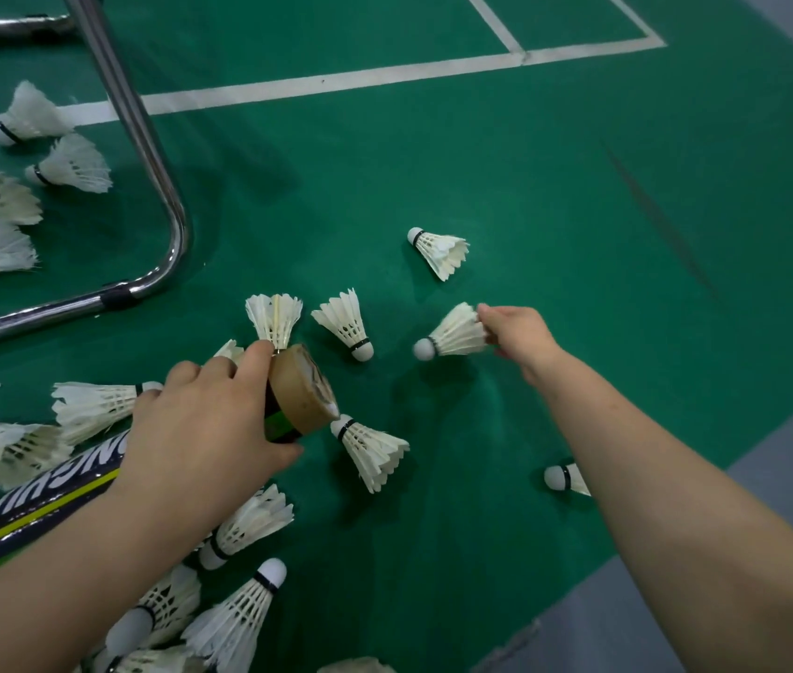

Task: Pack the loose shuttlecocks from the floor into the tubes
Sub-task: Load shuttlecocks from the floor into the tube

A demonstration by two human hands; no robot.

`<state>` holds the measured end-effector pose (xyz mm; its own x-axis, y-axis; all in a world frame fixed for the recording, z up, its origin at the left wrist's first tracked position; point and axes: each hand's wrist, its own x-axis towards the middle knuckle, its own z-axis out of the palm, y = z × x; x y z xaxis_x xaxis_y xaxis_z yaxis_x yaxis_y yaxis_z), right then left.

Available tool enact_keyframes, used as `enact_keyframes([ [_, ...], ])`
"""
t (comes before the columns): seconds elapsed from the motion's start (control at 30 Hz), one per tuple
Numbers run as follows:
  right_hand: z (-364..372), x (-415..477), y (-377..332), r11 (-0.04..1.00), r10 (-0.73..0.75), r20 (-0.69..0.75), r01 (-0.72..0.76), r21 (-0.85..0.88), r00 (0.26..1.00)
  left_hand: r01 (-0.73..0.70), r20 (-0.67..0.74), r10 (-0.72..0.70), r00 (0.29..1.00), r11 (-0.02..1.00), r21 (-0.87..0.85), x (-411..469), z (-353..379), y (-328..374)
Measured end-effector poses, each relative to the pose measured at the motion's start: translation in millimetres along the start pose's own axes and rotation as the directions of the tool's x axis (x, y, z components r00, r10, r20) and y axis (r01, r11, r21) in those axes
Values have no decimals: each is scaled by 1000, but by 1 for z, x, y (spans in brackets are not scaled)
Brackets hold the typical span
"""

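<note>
- Two hands are working: the left hand [200,429] is gripping the tube [45,507] just behind its brown cap [304,395]; the right hand [516,332] is pinching the feather rim of one shuttlecock [453,332].
- One tube is showing; four shuttlecocks [71,165] are lying beyond the metal frame [142,128], and at least five on the floor [530,162] around the hands.
- The pinched shuttlecock is pointing its cork left; the tube is slanting up-right toward its cap.
</note>
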<state>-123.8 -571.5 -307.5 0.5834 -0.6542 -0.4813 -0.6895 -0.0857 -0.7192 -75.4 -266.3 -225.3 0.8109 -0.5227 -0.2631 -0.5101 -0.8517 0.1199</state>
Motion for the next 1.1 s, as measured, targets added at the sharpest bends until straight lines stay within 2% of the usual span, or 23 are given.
enact_keyframes([
  [0.07,-1,-10,-4,998,18,202,-31,63,979,-1,-2,1,1000,1000,-4,-1,-1,2],
  [0.1,-5,-12,-5,996,20,230,-39,79,973,-3,-2,3,1000,1000,-6,-2,-1,4],
  [0.2,-22,-18,-1,997,43,152,-51,49,987,-17,-3,17,1000,1000,-17,-6,-2,11],
  [0.4,-60,-40,25,979,117,118,-95,-183,986,-90,24,89,996,995,44,-17,-3,40],
  [0.53,-86,-53,49,953,97,19,-87,-290,995,-139,22,138,990,988,60,-27,-2,60],
  [0.67,-108,-65,72,830,99,-108,-142,-540,989,-141,17,140,990,988,60,-30,-4,71],
  [0.77,-117,-75,82,698,205,-85,-206,-686,975,-140,17,140,990,987,81,-33,-4,77],
  [0.87,-119,-80,89,657,317,-48,-256,-709,947,-146,7,146,989,986,86,-37,-4,84],
  [0.97,-120,-84,93,654,353,-29,-269,-708,935,-157,10,156,988,985,72,-41,-4,93],
  [1.1,-122,-93,93,724,401,10,-311,-615,916,-166,18,165,986,983,80,-43,-7,100],
])
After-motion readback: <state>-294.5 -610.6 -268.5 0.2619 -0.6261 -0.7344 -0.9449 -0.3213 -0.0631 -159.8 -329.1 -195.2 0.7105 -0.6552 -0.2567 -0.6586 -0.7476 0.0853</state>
